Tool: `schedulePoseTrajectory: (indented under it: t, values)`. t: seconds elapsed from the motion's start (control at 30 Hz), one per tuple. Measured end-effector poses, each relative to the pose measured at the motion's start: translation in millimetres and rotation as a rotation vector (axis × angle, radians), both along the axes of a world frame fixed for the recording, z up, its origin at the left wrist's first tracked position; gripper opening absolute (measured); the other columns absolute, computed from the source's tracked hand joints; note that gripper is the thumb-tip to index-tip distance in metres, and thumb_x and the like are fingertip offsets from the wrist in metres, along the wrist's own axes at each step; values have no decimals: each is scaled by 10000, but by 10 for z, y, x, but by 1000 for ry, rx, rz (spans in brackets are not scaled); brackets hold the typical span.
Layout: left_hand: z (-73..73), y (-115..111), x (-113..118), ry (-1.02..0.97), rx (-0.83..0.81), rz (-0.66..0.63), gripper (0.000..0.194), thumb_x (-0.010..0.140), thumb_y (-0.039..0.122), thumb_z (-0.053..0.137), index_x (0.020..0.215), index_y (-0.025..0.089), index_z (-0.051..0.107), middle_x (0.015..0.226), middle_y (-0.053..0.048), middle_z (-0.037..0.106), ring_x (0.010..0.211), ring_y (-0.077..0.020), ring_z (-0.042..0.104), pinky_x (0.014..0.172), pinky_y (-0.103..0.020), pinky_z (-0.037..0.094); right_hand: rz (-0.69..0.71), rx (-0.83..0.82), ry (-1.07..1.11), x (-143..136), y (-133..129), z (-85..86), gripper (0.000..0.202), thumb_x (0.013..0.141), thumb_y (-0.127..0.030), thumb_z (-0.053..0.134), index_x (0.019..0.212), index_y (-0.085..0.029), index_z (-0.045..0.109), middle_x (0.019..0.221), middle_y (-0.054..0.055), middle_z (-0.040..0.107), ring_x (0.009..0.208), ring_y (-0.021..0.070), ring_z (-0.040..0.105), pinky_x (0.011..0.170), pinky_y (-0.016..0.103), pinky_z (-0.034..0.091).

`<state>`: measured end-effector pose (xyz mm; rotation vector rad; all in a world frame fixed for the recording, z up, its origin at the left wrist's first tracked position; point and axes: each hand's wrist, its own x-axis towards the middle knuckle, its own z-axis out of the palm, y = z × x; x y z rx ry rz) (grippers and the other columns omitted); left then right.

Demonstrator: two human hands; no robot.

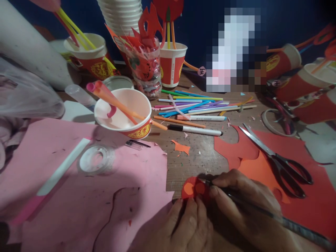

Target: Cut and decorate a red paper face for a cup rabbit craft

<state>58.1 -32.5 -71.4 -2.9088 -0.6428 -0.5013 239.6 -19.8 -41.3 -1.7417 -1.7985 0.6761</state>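
A small red paper piece with two orange spots (188, 189) lies on the wooden table at the lower middle. The fingertips of my left hand (187, 224) rest flat on its lower edge. My right hand (241, 199) grips a dark pen (252, 206), with its tip at the top right of the red piece. Black-handled scissors (275, 157) lie open on red and orange paper to the right. Left of my hands is a large pink paper sheet (141, 168) with a dark curved line on it.
A paper cup with straws (123, 131), a tape roll (97, 159) and a pink-and-white marker (63, 168) are on the left. Behind are coloured straws (194, 103), a black-capped marker (202, 131), a plastic cup of red scraps (147, 66) and more red-and-white cups (172, 66).
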Motion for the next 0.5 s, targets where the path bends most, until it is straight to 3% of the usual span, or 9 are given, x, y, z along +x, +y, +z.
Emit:
schedulePoseTrajectory:
  t: [0.27, 0.5]
  values:
    - [-21, -9, -20, 37, 25, -17, 272, 877, 262, 510, 1103, 120, 566, 1157, -94, 620, 1059, -204, 555, 1037, -393, 313, -92, -92, 133, 46, -7, 89, 159, 792, -247, 546, 634, -239, 560, 508, -25, 637, 421, 126, 590, 356, 196, 437]
    - [-148, -94, -91, 24, 18, 17, 259, 848, 320, 551, 1064, 186, 600, 1132, -61, 642, 1092, -228, 544, 1065, -393, 304, 69, 25, 43, 49, 2, 86, 166, 822, -215, 501, 658, -222, 522, 464, -62, 567, 361, 82, 516, 363, 170, 412]
